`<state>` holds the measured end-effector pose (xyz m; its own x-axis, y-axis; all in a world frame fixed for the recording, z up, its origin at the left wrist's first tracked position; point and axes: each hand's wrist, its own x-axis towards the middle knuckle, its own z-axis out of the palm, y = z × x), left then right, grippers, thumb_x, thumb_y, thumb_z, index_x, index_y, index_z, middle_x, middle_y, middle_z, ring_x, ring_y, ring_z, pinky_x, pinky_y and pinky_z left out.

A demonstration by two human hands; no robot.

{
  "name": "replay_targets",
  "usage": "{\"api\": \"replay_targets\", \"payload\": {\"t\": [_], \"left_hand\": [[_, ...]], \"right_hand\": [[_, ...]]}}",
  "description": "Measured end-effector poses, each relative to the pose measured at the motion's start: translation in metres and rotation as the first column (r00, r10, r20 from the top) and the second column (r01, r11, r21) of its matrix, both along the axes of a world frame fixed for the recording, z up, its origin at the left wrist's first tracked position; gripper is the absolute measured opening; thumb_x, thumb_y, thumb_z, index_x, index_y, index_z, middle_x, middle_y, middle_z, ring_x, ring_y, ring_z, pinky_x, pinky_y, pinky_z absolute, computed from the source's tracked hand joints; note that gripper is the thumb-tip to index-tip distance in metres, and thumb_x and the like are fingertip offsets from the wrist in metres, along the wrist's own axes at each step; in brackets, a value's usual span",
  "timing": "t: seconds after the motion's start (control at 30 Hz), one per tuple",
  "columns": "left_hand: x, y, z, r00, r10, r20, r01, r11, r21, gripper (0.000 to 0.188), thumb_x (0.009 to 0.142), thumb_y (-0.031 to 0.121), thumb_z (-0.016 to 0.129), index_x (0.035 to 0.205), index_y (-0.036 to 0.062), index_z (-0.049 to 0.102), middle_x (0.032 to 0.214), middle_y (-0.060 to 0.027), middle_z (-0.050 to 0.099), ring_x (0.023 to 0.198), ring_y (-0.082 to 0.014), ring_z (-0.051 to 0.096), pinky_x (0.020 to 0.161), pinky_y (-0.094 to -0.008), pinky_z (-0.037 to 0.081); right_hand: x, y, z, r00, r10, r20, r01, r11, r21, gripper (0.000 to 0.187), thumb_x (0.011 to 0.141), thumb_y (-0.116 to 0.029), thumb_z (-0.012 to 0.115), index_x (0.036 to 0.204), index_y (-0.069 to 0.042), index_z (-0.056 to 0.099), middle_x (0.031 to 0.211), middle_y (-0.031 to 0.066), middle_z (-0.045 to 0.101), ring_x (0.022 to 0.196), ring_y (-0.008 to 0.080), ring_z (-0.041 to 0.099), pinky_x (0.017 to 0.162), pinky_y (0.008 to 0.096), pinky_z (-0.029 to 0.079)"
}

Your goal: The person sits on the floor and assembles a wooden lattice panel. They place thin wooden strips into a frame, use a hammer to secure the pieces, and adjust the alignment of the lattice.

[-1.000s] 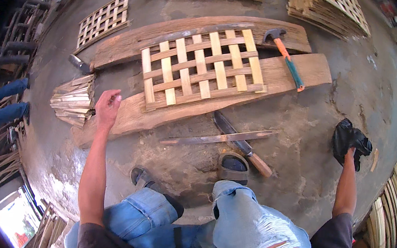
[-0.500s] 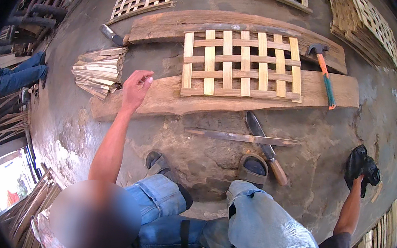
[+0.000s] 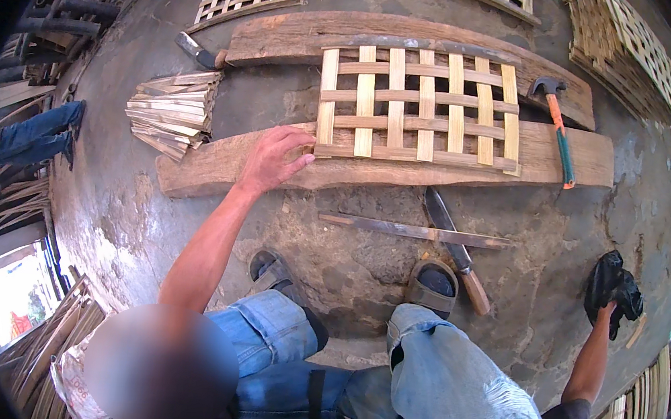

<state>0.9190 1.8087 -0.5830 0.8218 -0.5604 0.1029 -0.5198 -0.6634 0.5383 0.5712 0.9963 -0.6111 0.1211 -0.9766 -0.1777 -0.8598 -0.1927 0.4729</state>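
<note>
A woven lattice panel (image 3: 392,121) of pale split strips lies across two rough wooden planks. My left hand (image 3: 276,159) is over the near plank (image 3: 218,167), fingertips at the panel's lower left corner. Its fingers stretch forward with the thumb apart; whether they touch the panel, I cannot tell. Far to the right, low by the floor, my right hand (image 3: 607,310) grips a black plastic bag (image 3: 605,277), whose folds hide most of the fingers. A claw hammer (image 3: 559,138) with an orange and green handle rests on the planks beside the panel.
A large knife (image 3: 448,230) lies crossed with a flat bar (image 3: 382,226) before my feet. Left of the planks are a bundle of strips (image 3: 171,113) and another blade (image 3: 197,51). Stacked panels (image 3: 621,55) stand far right. Someone in jeans (image 3: 36,131) is at far left.
My left hand has moved right and slightly down, from above the near plank to the panel's corner. The right hand stays on the bag. The view has shifted a little.
</note>
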Motion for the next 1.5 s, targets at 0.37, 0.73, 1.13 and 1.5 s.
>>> {"api": "replay_targets", "payload": {"t": [0.37, 0.73, 1.13, 1.5], "left_hand": [[-0.040, -0.014, -0.013, 0.930, -0.338, 0.146, 0.341, 0.940, 0.001, 0.020, 0.080, 0.014, 0.078, 0.099, 0.0132, 0.072, 0.100, -0.0069, 0.068, 0.097, -0.0252, 0.064, 0.083, -0.0397, 0.052], [-0.103, -0.023, -0.035, 0.924, -0.363, -0.119, 0.379, 0.909, 0.172, 0.047, 0.077, 0.024, 0.080, 0.120, 0.0140, 0.065, 0.118, -0.0063, 0.062, 0.104, -0.0273, 0.061, 0.086, -0.0405, 0.052], [-0.111, -0.012, -0.040, 0.967, -0.228, -0.117, 0.246, 0.954, 0.174, 0.038, 0.075, 0.018, 0.081, 0.110, 0.0114, 0.067, 0.104, -0.0066, 0.064, 0.098, -0.0282, 0.063, 0.083, -0.0409, 0.053], [-0.112, -0.015, -0.040, 0.960, -0.191, -0.203, 0.222, 0.964, 0.145, 0.036, 0.071, 0.016, 0.082, 0.103, 0.0099, 0.067, 0.102, -0.0073, 0.065, 0.096, -0.0291, 0.064, 0.084, -0.0411, 0.053]], "right_hand": [[-0.024, 0.003, 0.045, 0.961, 0.165, 0.223, -0.060, 0.909, -0.412, 0.030, 0.093, -0.027, 0.054, 0.100, -0.003, 0.071, 0.098, 0.0145, 0.073, 0.097, 0.0337, 0.070, 0.084, 0.0485, 0.053], [0.079, 0.291, 0.014, 0.280, 0.371, 0.885, -0.900, 0.423, 0.107, 0.033, 0.077, -0.010, 0.080, 0.109, -0.009, 0.071, 0.108, 0.0091, 0.067, 0.098, 0.0273, 0.065, 0.086, 0.0372, 0.054], [0.123, 0.291, -0.002, 0.285, 0.417, 0.863, -0.958, 0.147, 0.245, 0.037, 0.075, -0.008, 0.077, 0.111, -0.008, 0.069, 0.106, 0.0080, 0.065, 0.101, 0.0291, 0.064, 0.086, 0.0389, 0.053], [0.115, 0.294, 0.003, 0.373, 0.258, 0.891, -0.926, 0.153, 0.344, 0.036, 0.075, -0.002, 0.073, 0.110, -0.005, 0.069, 0.097, 0.0100, 0.067, 0.088, 0.0249, 0.067, 0.079, 0.0360, 0.056]]}}
